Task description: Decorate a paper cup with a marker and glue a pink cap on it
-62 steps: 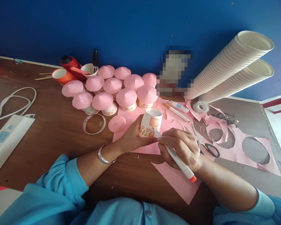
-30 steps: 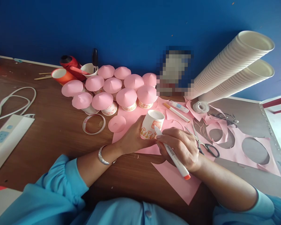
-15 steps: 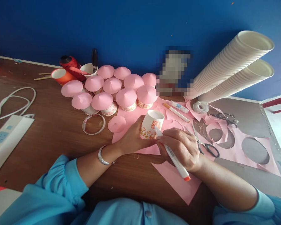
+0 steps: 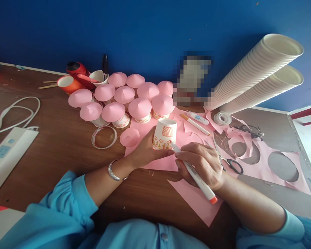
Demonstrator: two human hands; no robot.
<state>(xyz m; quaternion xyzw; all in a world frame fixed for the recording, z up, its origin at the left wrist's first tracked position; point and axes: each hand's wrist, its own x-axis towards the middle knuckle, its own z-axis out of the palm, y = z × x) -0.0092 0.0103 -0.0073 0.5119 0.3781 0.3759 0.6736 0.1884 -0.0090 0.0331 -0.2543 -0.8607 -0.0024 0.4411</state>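
My left hand (image 4: 145, 148) is closed around a white paper cup (image 4: 159, 129), with the thumb along its lower side. The cup carries a striped orange square and a row of orange and yellow-green flowers near its lower edge. Between the fingers of my right hand (image 4: 203, 164) is a white marker pen (image 4: 200, 183) with an orange-red end. Its tip is at or very near the flower band; contact cannot be made out. Beyond the cup stand several decorated cups topped with pink paper cones (image 4: 140, 108). A loose pink cone (image 4: 129, 137) lies left of my left hand.
Scissors (image 4: 232, 164) lie right of my right hand among cut pink paper (image 4: 264, 159). Two tall stacks of paper cups (image 4: 251, 72) lean at the back right. A tape roll (image 4: 222, 118), an orange-capped marker (image 4: 195, 124), a tape ring (image 4: 103, 137) and a power strip (image 4: 14, 155) are around.
The cup has tilted more upright and shifted slightly left, showing the whole striped square. The marker's tip has gone from the square down to the flower band.
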